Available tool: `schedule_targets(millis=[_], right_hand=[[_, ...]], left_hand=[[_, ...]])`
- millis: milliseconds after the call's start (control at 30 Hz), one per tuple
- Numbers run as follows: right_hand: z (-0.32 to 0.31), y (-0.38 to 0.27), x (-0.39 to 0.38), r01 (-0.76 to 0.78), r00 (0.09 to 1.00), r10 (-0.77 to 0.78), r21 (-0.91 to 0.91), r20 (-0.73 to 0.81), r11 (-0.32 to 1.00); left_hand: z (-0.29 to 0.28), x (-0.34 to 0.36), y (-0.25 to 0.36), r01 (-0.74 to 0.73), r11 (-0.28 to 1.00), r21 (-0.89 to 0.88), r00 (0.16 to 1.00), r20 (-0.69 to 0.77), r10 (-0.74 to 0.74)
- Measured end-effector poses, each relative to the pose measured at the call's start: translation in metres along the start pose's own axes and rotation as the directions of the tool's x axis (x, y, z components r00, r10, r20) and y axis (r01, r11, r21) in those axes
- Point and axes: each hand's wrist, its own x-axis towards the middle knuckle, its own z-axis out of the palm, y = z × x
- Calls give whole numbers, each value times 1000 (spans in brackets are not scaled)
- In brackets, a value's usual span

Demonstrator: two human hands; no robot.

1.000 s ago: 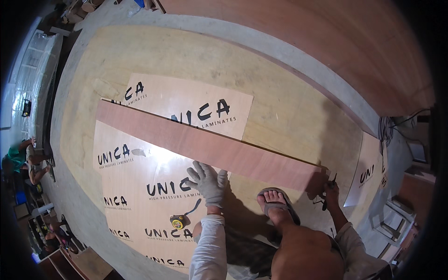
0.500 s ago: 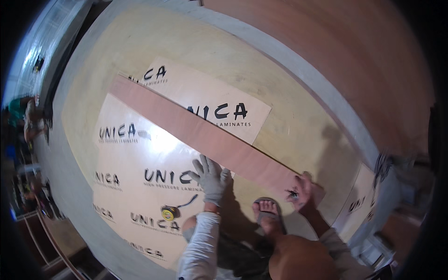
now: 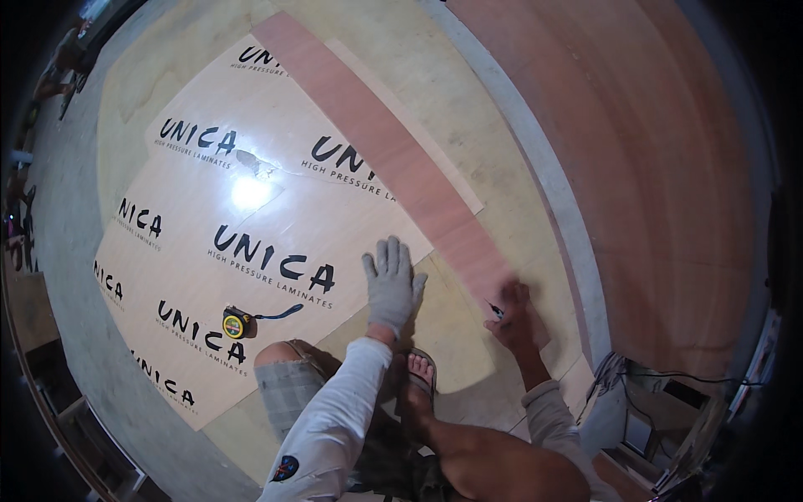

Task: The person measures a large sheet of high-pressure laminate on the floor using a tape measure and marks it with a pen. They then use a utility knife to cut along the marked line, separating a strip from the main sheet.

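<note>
reddish strip (image 3: 390, 157) lies across the printed sheet (image 3: 180, 247); i see the gloved left hand (image 3: 391, 291) spread near it, the right hand (image 3: 514, 322) pinching a small dark tool (image 3: 497, 312).

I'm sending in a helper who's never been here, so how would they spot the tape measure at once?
Find the big pale sheet printed with black lettering. On its near part, left of the gloved left hand, lies the tape measure. It's a small black-and-yellow case trailing a dark strap, chunky where the sheet and the reddish strip are flat.
</note>
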Motion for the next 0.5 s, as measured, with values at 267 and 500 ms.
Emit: schedule_targets(millis=[267, 500], right_hand=[[-1, -26, -5, -362, 916, 335, 100, 220, 927], [-4, -29, -3, -343, 931, 316, 142, 185, 929]], left_hand=[[12, -26, 2, -87, 993, 82, 995, 48, 84], [26, -26, 48, -49, 995, -90, 983, 174, 64]])
